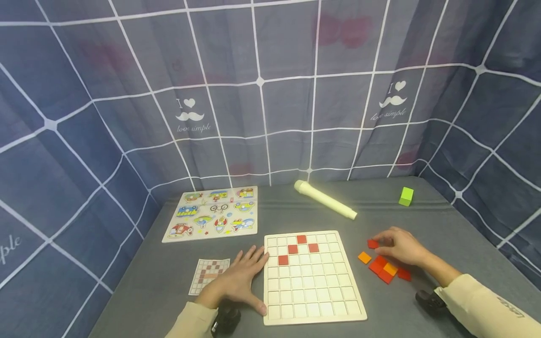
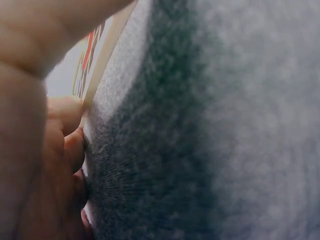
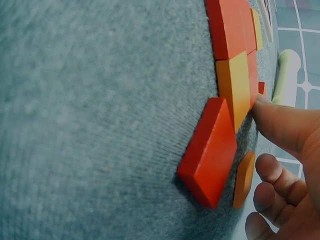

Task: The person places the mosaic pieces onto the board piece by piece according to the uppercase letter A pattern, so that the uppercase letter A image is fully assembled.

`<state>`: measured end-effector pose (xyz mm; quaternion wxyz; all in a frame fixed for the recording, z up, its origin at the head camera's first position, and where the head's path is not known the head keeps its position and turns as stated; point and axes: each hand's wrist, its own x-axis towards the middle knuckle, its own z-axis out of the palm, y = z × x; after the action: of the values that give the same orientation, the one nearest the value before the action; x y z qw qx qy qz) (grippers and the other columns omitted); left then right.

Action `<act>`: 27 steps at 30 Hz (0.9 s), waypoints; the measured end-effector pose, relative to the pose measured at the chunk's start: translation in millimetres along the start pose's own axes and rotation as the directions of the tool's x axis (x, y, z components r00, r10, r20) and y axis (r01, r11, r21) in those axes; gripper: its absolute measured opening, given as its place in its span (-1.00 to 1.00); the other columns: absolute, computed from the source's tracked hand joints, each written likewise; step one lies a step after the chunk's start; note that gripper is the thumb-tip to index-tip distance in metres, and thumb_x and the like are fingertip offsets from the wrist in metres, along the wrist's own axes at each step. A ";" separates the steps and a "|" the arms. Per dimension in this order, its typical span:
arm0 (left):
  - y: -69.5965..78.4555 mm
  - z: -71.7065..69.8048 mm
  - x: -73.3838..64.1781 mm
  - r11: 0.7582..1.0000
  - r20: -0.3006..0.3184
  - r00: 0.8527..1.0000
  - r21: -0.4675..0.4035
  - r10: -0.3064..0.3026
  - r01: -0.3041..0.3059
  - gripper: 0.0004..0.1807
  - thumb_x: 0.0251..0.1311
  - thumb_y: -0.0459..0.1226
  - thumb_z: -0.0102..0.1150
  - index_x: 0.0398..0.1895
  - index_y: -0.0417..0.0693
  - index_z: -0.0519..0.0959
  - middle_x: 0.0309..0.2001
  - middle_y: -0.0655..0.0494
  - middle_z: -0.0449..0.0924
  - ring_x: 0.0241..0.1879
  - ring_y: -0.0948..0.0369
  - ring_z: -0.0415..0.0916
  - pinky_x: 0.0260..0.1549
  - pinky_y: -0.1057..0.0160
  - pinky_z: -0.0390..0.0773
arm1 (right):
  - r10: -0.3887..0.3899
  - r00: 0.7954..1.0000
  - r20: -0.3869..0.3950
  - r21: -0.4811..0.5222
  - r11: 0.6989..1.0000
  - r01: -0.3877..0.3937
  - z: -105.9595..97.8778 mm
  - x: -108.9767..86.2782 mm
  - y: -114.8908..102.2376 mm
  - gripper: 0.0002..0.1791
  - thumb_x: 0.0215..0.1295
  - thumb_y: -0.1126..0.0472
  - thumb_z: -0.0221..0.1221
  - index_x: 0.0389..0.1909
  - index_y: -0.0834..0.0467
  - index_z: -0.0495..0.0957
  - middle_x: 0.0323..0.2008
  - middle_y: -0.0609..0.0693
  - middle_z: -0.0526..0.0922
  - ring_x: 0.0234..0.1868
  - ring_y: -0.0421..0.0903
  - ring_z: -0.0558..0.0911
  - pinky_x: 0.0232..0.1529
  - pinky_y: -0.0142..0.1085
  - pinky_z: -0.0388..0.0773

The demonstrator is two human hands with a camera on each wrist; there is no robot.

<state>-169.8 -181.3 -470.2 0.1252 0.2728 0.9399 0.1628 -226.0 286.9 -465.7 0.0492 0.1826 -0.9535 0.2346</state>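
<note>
A pale wooden grid board (image 1: 313,319) lies in front of me, with several red tiles (image 1: 293,249) set in its upper squares. My left hand (image 1: 238,280) rests along the board's left side, fingers spread, with fingertips and thumb at its edge. In the left wrist view, the fingers (image 2: 74,150) lie beside the board's side. To the right of the board, my right hand (image 1: 401,246) pinches a small red tile (image 1: 373,244) between thumb and index finger. Just below that hand is a cluster of red and orange tiles (image 1: 383,276); the right wrist view shows it close up, with a red tile (image 3: 210,155) nearest.
A card with a printed grid pattern (image 1: 203,277) lies partly behind my left hand. Farther back are a picture puzzle board (image 1: 211,216), a pale yellow stick (image 1: 325,199) and a green block (image 1: 406,196). One orange tile (image 1: 364,257) lies apart from the cluster. Curtains surround the table.
</note>
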 end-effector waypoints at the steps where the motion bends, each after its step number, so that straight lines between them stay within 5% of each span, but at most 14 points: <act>1: -0.3 0.2 0.0 1.000 -0.001 1.000 -0.003 -0.001 0.001 0.48 -0.44 0.36 0.51 0.57 -0.06 -0.02 0.60 -0.09 -0.16 0.59 -0.18 -0.27 0.48 -0.33 -0.17 | 0.003 1.000 0.000 0.000 1.000 -0.003 0.3 -0.1 -0.1 -0.65 0.04 0.08 0.45 -0.15 0.14 0.72 -0.41 -0.10 0.53 -0.42 -0.28 0.36 -0.46 -0.41 0.27; 15: -0.5 1.0 -1.1 0.999 -0.036 0.999 -0.049 -0.002 0.000 0.48 -0.47 0.38 0.51 0.57 -0.03 0.01 0.60 -0.05 -0.12 0.58 -0.18 -0.24 0.48 -0.34 -0.20 | -0.015 0.998 -0.060 -0.007 1.000 0.015 -2.6 5.2 -10.9 -0.67 0.00 0.03 0.47 -0.27 0.13 0.68 -0.38 -0.08 0.58 -0.38 -0.22 0.46 -0.40 -0.34 0.40; 27: 0.1 0.8 -0.9 0.999 -0.031 1.000 -0.048 0.005 -0.007 0.47 -0.46 0.36 0.52 0.57 -0.04 0.02 0.60 -0.05 -0.10 0.58 -0.19 -0.24 0.47 -0.36 -0.20 | -0.083 0.994 -0.073 0.069 0.994 0.088 15.5 13.2 -48.3 -0.71 -0.02 0.03 0.47 -0.31 0.05 0.67 -0.33 -0.16 0.61 -0.29 -0.24 0.54 -0.27 -0.33 0.51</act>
<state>-168.7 -181.5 -470.8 0.1167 0.2699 0.9367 0.1899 -220.5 235.6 -456.4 0.0859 0.2164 -0.9334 0.2729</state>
